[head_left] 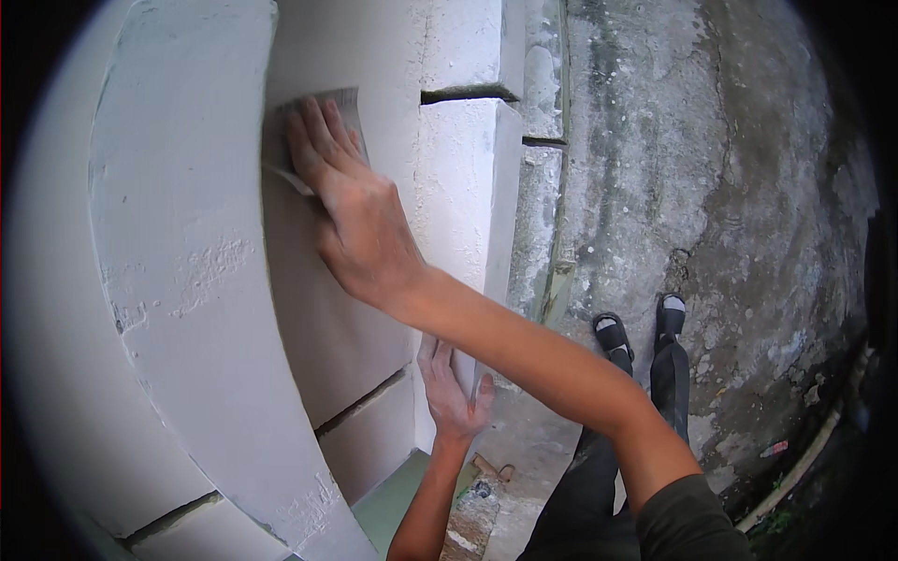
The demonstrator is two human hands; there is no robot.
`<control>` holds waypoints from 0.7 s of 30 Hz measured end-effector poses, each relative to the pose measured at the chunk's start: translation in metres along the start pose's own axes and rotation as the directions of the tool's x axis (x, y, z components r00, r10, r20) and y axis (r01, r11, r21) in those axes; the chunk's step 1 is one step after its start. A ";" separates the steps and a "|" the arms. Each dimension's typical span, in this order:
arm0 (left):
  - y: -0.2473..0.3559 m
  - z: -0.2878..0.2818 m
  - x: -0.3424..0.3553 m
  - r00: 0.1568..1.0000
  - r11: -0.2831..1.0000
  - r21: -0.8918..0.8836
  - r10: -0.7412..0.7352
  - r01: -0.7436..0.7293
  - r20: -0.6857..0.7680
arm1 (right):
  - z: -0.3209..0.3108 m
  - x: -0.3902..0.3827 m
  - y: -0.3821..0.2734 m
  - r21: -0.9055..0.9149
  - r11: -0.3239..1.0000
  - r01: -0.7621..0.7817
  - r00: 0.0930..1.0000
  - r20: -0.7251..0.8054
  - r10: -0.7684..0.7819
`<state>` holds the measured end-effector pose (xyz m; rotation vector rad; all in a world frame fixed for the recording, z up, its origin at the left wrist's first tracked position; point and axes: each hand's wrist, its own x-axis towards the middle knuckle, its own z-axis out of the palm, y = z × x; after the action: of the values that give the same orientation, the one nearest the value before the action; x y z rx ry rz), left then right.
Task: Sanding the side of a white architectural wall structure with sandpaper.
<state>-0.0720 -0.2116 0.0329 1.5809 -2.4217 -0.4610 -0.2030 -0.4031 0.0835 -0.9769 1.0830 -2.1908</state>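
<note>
My right hand presses a thin grey sheet that looks like sandpaper flat against a smooth off-white wall panel. Its fingers lie together over the sheet, and a pale edge shows beside the palm. Lower down, my left hand rests against the lower end of a white plastered block. The fingers there are stretched out with the thumb apart, and whitish dust coats them. My right forearm crosses above the left fingers.
A long white plastered strip stands out from the wall at left. Dark gaps part the white blocks on the right. Rough, stained concrete ground spreads at right, where my sandaled feet stand. A pale pole lies at lower right.
</note>
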 end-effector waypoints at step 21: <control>0.017 0.011 0.005 0.997 0.998 -0.054 0.009 -0.013 -0.075 | -0.010 0.085 0.026 -0.044 0.982 0.184 0.982 -0.033 -0.185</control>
<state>-0.0920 -0.2078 0.0287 1.5346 -2.3414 -0.4532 -0.2602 -0.4718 0.0898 -1.0976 1.0970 -2.3510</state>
